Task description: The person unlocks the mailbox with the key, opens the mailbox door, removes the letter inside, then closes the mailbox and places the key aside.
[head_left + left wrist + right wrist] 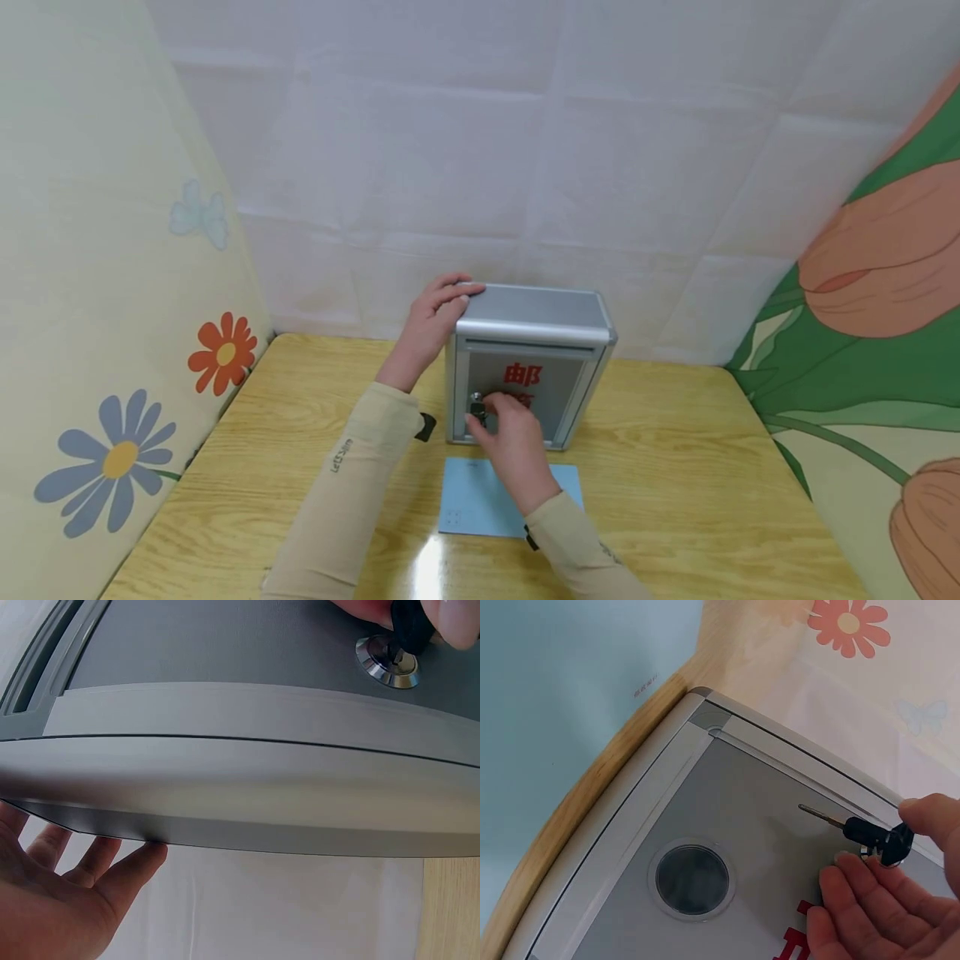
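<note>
A grey metal mailbox (536,308) with red characters stands upright on the table. My left hand (429,325) rests on its upper left corner, fingers extended; in the left wrist view fingertips of that hand (67,900) touch the box's far edge. At the door, my right hand (517,446) pinches a black-headed key (411,628) at the round silver lock (386,666), the key's metal blade right at the keyhole. The right wrist view shows a black-headed key (866,831) with its blade pointing away from the right hand (885,907), a small ring beside it.
A light blue sheet (472,500) lies on the wooden table (675,467) in front of the mailbox, below my right forearm. White cloth (450,150) hangs close behind the box. Flower-printed panels (142,292) flank the table.
</note>
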The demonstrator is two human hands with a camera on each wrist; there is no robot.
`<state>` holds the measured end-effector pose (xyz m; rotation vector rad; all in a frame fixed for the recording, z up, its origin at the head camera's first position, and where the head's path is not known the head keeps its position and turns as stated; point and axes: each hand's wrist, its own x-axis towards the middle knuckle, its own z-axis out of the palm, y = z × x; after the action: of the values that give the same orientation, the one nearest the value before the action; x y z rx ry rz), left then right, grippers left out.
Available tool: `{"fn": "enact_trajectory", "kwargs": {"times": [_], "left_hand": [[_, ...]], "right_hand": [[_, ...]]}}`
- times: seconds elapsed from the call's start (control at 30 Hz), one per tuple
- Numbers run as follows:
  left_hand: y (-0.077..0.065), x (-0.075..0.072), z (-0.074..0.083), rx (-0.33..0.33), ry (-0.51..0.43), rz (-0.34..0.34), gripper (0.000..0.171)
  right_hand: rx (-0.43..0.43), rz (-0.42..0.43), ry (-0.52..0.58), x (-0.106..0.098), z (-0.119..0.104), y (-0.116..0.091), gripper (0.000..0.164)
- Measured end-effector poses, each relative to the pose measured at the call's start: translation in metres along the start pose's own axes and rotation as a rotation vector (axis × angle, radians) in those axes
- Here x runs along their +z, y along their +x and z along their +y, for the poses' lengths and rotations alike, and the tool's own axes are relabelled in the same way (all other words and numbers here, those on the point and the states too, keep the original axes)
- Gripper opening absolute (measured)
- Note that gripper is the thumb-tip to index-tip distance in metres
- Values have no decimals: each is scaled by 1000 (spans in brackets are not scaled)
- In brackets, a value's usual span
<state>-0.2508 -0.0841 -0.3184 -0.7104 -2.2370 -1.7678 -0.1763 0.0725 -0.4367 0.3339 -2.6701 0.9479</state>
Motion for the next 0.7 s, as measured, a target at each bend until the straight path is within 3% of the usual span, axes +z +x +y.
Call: {"fn": "enact_trajectory", "kwargs": {"times": [0.07,0.43,0.53,0.7], "left_hand": [[-3,0,10,-8,-7,-5,33],[-5,1,13,-11,-6,1,33],[-4,2,11,-17,-10,-2,32],[3,2,-9,-18,-7,16,33]], "right_hand": [[5,12,3,1,0,0,31],[4,-32,38,-5,3,-12,31],[4,-59,41,-11,5,-20,27],[44,-129,74,-22,18,-35,21]]}}
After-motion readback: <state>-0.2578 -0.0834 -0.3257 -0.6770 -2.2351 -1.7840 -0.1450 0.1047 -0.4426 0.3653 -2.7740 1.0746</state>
